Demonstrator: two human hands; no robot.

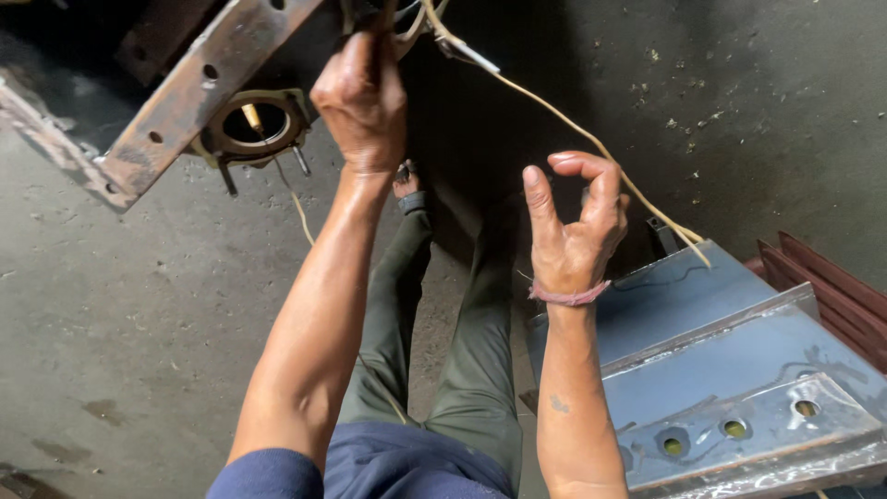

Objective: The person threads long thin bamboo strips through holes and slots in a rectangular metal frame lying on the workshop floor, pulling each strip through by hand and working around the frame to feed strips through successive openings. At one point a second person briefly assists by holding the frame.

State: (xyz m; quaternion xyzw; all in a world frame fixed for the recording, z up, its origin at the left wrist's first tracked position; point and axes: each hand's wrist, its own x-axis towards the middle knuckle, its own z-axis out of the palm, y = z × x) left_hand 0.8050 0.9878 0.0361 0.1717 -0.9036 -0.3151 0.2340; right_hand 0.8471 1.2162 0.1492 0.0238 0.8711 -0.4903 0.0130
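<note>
A thin pale cord [591, 139] runs from the top of the view down to the right, ending at the grey steel bracket [739, 370]. The left hand [362, 97] is clenched around its upper end, beside a rusty drilled bar [199, 88] and a round flange [251, 125]. The right hand [573, 226] hangs spread and empty, fingers curled just beside the cord. The step looks like threading or tensioning; next, the right hand would need to pinch the cord.
</note>
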